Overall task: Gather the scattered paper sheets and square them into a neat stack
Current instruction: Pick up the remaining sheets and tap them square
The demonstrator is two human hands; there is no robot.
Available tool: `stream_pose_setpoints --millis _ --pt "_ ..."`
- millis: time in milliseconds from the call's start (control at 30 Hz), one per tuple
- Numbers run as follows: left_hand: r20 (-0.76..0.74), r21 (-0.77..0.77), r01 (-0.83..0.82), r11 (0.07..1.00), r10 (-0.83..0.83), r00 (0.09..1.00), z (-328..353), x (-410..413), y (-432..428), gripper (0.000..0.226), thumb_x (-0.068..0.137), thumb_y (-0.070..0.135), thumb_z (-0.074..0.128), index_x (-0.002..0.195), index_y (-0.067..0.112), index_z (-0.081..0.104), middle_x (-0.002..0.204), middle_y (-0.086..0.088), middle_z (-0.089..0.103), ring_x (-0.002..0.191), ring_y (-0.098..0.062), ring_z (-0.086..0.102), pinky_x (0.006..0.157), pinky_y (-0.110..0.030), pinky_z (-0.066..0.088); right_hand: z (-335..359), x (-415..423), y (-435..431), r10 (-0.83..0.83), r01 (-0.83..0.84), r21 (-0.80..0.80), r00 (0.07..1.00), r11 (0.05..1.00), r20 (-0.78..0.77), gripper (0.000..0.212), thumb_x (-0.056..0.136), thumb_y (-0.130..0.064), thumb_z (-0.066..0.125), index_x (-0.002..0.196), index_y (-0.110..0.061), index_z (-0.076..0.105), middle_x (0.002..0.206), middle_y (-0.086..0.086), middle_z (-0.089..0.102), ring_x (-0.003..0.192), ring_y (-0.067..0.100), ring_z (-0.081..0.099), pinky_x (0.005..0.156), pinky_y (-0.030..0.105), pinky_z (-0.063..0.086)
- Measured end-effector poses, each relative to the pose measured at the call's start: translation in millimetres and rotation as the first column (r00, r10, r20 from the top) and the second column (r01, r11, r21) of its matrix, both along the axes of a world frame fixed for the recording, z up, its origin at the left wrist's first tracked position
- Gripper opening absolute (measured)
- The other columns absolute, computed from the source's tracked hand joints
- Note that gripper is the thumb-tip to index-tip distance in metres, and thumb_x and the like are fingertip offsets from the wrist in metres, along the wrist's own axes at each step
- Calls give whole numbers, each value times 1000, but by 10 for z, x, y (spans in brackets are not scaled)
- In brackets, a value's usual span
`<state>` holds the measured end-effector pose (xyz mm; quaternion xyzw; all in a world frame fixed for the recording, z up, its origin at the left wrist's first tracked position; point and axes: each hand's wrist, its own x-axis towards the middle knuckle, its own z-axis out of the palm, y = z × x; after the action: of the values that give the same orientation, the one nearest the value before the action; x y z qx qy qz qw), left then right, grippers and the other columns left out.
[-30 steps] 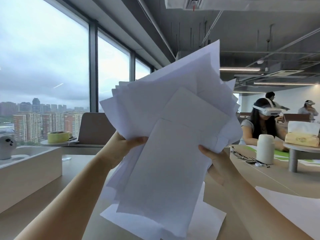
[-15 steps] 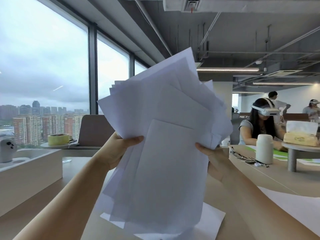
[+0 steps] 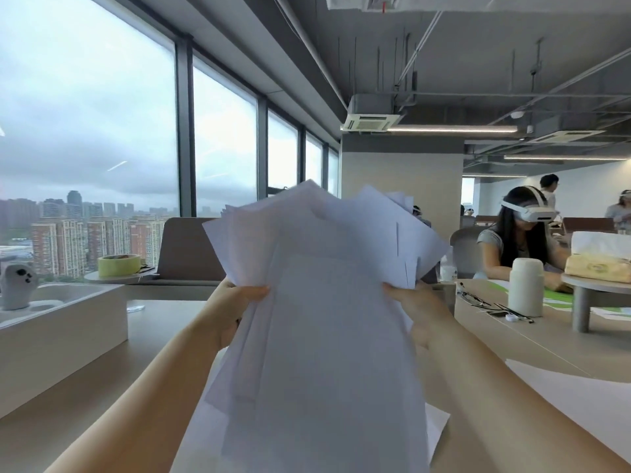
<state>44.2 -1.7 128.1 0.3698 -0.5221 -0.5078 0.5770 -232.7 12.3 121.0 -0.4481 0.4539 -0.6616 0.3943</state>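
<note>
Starting at the far left, a pale box (image 3: 65, 322) sits on the counter (image 3: 532, 339) with a small grey figure (image 3: 15, 285) in its recess, and a roll of yellow-green tape (image 3: 118, 265) rests on a round stand behind it, near a chair back (image 3: 191, 250). Your left hand (image 3: 235, 308) comes next: its grip is closed on the left edge of the paper sheets (image 3: 324, 319), thumb in front and fingers hidden behind. You hold the sheets upright in the air between both hands, above the counter; their top edges fan out unevenly, so the bundle is not yet squared. Your right hand (image 3: 415, 310) pinches the right edge the same way, thumb on the front. One more sheet (image 3: 438, 428) lies flat on the counter under the bundle, low and right. Farther right stand a white bottle (image 3: 526, 286), a tissue pack (image 3: 599, 259) on a small raised stand, and a seated person wearing a headset (image 3: 512, 240).
</note>
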Motion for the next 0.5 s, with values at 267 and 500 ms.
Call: stream_pose_setpoints --millis 267,500 --pt "136 301 -149 942 112 984 -1026 8 -126 58 69 2 72 125 1 54 110 -21 66 97 -37 64 83 -44 54 -708 17 -79 -7 30 272 996 962 -85 25 88 9 57 112 3 59 100 19 65 81 31 60 74 41 52" --pt "446 346 -361 866 187 875 -1601 -28 -149 49 57 31 63 99 7 68 89 -14 67 97 -33 60 84 -31 49 -1332 22 -117 -21 174 490 953 854 -301 54 90 2 56 139 6 33 135 23 48 123 37 50 103 48 40"
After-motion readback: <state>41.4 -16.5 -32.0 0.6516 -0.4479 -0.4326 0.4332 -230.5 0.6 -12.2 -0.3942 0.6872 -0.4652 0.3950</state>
